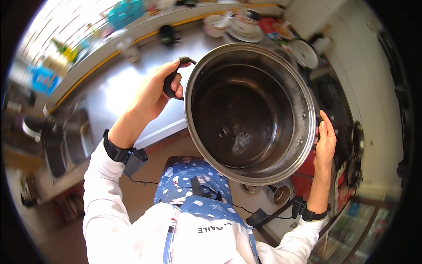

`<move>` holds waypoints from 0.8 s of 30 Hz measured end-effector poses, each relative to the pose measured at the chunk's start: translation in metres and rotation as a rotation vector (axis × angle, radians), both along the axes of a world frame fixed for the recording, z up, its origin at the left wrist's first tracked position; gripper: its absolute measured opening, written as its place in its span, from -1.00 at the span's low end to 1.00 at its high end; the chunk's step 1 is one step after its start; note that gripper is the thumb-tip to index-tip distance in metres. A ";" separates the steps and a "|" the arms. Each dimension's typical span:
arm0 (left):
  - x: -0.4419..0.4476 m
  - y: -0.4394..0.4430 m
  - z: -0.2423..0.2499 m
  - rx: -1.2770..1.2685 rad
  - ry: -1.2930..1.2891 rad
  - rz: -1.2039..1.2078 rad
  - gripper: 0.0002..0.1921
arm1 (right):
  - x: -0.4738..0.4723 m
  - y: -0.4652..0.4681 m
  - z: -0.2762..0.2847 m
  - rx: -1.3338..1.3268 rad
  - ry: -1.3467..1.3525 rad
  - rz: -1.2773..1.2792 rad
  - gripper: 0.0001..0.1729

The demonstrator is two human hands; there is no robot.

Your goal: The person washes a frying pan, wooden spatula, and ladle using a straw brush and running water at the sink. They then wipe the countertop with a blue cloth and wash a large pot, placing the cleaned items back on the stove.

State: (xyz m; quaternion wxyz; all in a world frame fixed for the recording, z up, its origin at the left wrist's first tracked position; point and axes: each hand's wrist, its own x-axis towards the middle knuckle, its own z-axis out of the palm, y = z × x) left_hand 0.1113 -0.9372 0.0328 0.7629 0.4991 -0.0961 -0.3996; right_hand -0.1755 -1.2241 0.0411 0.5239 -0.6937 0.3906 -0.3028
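Observation:
A large stainless steel pot (300, 99) is held up in front of me, its open mouth facing my view. The inside looks dark, with a pale scuffed band below the rim and shiny patches on the bottom; whether those are water I cannot tell. My left hand (155, 87) is wrapped around one black loop handle (169, 84). On the opposite side, my right hand (324, 142) grips the other handle, which is mostly hidden by the fingers and the pot wall. Below the pot hangs my blue patterned apron (194, 178).
A steel countertop (108, 89) runs behind my left hand, with a sink (77, 135) at its left end. A dark mug (167, 35), a bowl (214, 28) and stacked dishes (245, 33) stand at the back. The stove (329, 89) lies right, a glass-fronted cabinet (352, 227) lower right.

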 end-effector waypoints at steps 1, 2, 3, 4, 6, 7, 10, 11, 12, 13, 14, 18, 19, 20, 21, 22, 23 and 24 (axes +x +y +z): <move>0.002 0.031 -0.003 -0.020 0.074 0.039 -0.70 | 0.016 0.013 -0.003 0.051 0.003 0.058 -0.63; 0.000 0.061 -0.008 -0.073 0.116 0.098 -0.71 | 0.033 0.026 -0.006 0.059 0.030 0.125 -0.63; -0.002 0.088 -0.014 -0.139 0.157 0.140 -0.72 | 0.050 0.039 -0.011 0.047 0.051 0.195 -0.63; -0.001 0.114 -0.018 -0.129 0.184 0.177 -0.73 | 0.060 0.058 -0.019 0.077 0.070 0.228 -0.63; -0.006 0.156 -0.033 -0.235 0.227 0.278 -0.76 | 0.096 0.078 -0.033 0.082 0.104 0.338 -0.63; -0.011 0.169 -0.039 -0.309 0.254 0.324 -0.77 | 0.111 0.082 -0.039 0.094 0.104 0.396 -0.63; -0.013 0.202 -0.056 -0.498 0.355 0.452 -0.82 | 0.168 0.097 -0.062 0.150 0.101 0.539 -0.64; 0.002 0.207 -0.071 -0.524 0.467 0.506 -0.81 | 0.190 0.101 -0.075 0.203 0.146 0.536 -0.64; 0.007 0.216 -0.080 -0.563 0.488 0.520 -0.63 | 0.208 0.109 -0.088 0.249 0.137 0.576 -0.64; 0.010 0.221 -0.084 -0.600 0.485 0.550 -0.64 | 0.224 0.112 -0.095 0.280 0.142 0.614 -0.64; 0.010 0.229 -0.092 -0.594 0.521 0.629 -0.65 | 0.237 0.118 -0.106 0.294 0.149 0.667 -0.64; 0.007 0.268 -0.092 -0.739 0.598 0.736 -0.70 | 0.268 0.151 -0.121 0.343 0.233 0.769 -0.64; 0.003 0.279 -0.088 -0.746 0.585 0.793 -0.70 | 0.274 0.160 -0.122 0.339 0.233 0.803 -0.64; -0.006 0.288 -0.078 -0.758 0.555 0.789 -0.70 | 0.276 0.168 -0.120 0.369 0.249 0.839 -0.63; -0.011 0.298 -0.070 -0.747 0.546 0.834 -0.70 | 0.282 0.178 -0.123 0.415 0.270 0.872 -0.63; -0.011 0.307 -0.061 -0.726 0.527 0.847 -0.71 | 0.289 0.189 -0.123 0.442 0.278 0.887 -0.63; -0.006 0.317 -0.050 -0.706 0.529 0.863 -0.71 | 0.301 0.200 -0.123 0.479 0.294 0.907 -0.64; 0.004 0.332 -0.049 -0.682 0.548 0.900 -0.71 | 0.316 0.217 -0.126 0.486 0.320 0.925 -0.64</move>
